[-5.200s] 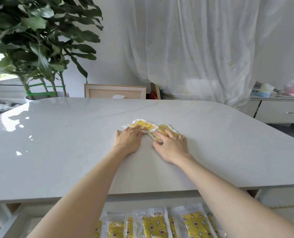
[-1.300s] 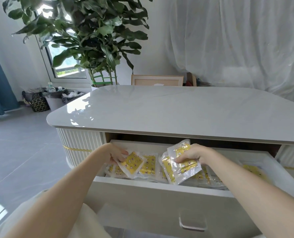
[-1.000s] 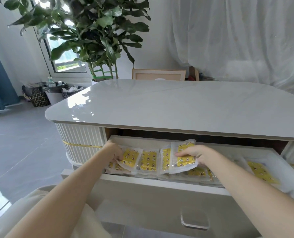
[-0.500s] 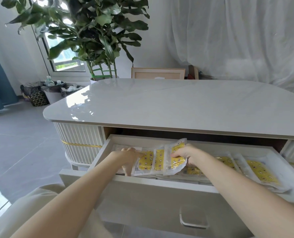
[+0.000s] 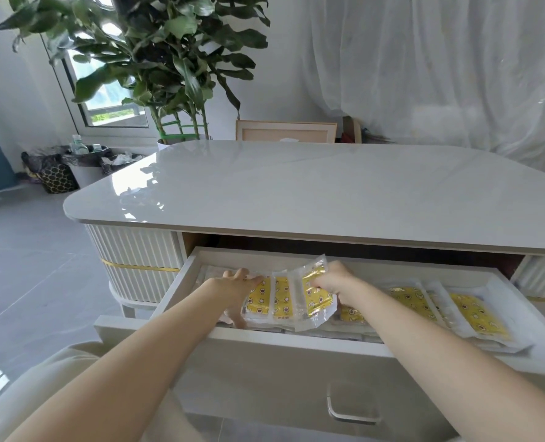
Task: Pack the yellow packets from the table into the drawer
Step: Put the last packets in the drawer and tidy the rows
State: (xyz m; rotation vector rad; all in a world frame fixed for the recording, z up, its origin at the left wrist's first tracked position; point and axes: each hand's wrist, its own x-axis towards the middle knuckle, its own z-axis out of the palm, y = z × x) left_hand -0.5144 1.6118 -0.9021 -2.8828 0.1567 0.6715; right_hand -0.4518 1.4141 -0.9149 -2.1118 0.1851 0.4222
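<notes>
Placing step: my right hand (image 5: pixel 331 283) pinches a yellow packet (image 5: pixel 311 298) over the drawer (image 5: pixel 296 344); left hand (image 5: pixel 233 287), fingers spread, flattens the row. Next, I lay it flat.

The tabletop (image 5: pixel 312 193) is glossy, smooth and stone-like, mirroring the window light. The packets (image 5: pixel 309 295) are crinkly clear plastic over printed yellow. The drawer (image 5: pixel 280 362) front is matt white, its handle (image 5: pixel 352 413) shiny metal.
</notes>
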